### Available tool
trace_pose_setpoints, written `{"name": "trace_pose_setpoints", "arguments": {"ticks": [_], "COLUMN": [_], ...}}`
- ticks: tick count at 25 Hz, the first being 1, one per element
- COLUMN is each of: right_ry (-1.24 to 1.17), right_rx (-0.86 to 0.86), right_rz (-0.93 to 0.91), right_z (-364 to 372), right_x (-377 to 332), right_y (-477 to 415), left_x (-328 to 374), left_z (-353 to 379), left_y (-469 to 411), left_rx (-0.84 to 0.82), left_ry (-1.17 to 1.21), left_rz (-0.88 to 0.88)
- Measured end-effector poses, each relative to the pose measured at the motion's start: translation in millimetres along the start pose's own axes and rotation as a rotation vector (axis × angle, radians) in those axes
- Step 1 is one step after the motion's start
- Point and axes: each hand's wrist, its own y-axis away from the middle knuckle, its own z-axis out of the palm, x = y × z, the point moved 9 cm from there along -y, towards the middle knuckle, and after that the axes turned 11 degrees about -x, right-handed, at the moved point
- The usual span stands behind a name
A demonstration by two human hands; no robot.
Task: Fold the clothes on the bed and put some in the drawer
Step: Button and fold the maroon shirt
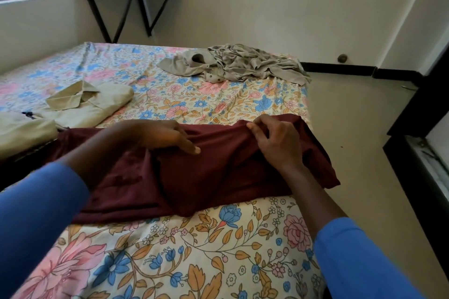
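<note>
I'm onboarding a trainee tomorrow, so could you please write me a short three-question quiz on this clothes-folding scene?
1. True or false: the grey crumpled garment is neatly folded.
2. Which hand pinches the maroon garment at its far edge? A) left hand B) right hand
3. Fill in: the folded collared shirt is ____ in colour.
Key: 1 false; 2 B, while the left hand lies flat on it; 3 beige.
</note>
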Motion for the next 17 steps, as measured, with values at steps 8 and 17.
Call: {"name": "trace_pose_setpoints", "arguments": {"ticks": [8, 17], "right_ry": [0.096, 0.270], "right_rx": [0.009, -0.334], "right_rz": [0.165, -0.069], "right_z": [9, 109], "right_x": [25, -58], "right_y": [-46, -18], "left_x": [-75, -113], "left_z": [-59, -68], "left_y": [47, 43], "left_rx": [0.150, 0.217], "left_ry": [0.501, -0.107], "left_rz": [-0.051, -0.130]}}
